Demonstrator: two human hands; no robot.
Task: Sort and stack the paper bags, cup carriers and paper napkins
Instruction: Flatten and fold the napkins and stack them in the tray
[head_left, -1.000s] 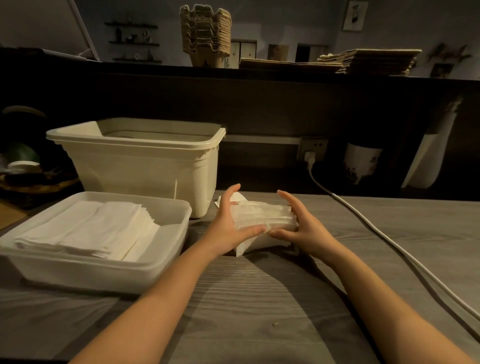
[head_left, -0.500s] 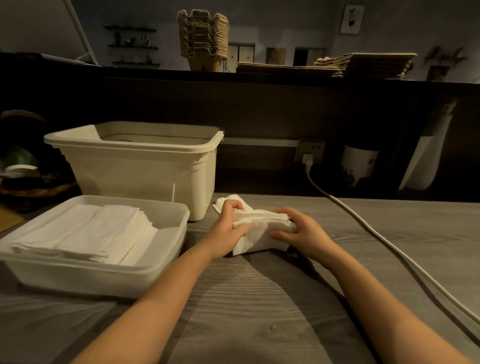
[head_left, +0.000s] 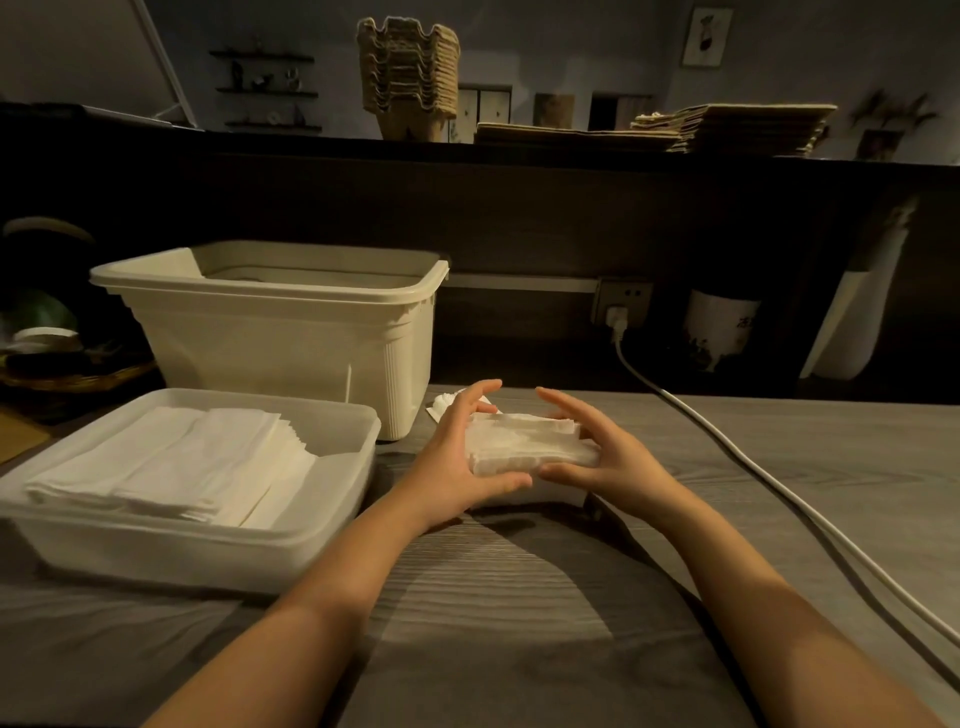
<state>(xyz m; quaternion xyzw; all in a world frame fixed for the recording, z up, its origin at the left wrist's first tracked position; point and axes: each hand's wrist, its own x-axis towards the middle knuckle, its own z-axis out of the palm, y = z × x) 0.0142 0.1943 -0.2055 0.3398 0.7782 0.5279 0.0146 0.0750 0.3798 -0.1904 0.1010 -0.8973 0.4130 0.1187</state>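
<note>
The napkins (head_left: 524, 441), at 3 o'clock of the tray (head_left: 208, 540) on the desk (head_left: 519, 597), are no longer being pressed flat. They are being cupped edgewise between left hand (head_left: 457, 452) and right hand (head_left: 608, 457), fingers released and spread. Squaring is probably being finished.

2 hands (head_left: 452, 457) (head_left: 618, 462), 2 tubs (head_left: 291, 353) (head_left: 208, 551), 2 napkin stacks (head_left: 171, 462) (head_left: 524, 441), 1 cup carrier stack (head_left: 408, 78), 1 cable (head_left: 727, 447).

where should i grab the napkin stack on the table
At its two short ends, left hand and right hand coming in from either side. The napkin stack is loose, slightly fanned sheets, so squeezing both ends probably keeps them together.
</note>
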